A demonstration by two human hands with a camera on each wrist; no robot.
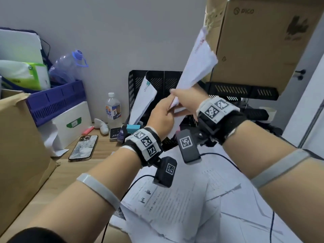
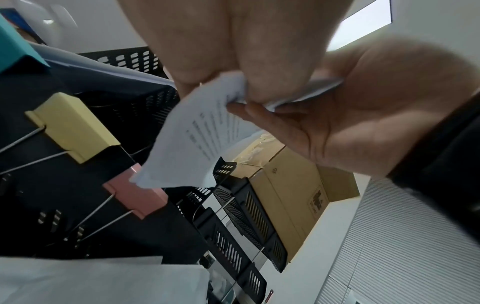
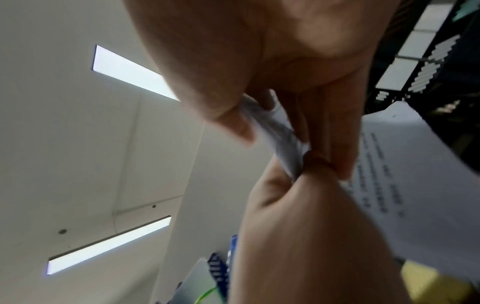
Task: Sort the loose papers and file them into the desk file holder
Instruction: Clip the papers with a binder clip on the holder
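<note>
At the left of the head view, a clipped white sheaf with a small green binder clip (image 1: 147, 83) stands tilted in the leftmost slot of the black perforated-metal desk file holder (image 1: 158, 79). The remaining slots of the holder lie directly behind and slightly below the two hands.

The left hand (image 1: 162, 118) pinches the lower corner of the bundle of white printed papers (image 1: 196, 67). The left wrist view shows the thumb and fingers closed on that corner. The right hand (image 1: 186, 99) grasps the same corner just above the left, with its fingers curled round the paper.

The bundle's long axis rises from the hands up and to the right, toward the brown cardboard box (image 1: 259, 41). Its free end stands well above the holder. The gripped end is the end nearest the slots. Both hands are about equally near the holder; the left appears slightly lower, though blur makes this uncertain.

The coming move depends on lowering the gripped end forward into an open slot.

More loose white printed sheets (image 1: 184, 204) lie on the wooden desk (image 1: 73, 172) beneath the forearms, not yet filed.
</note>
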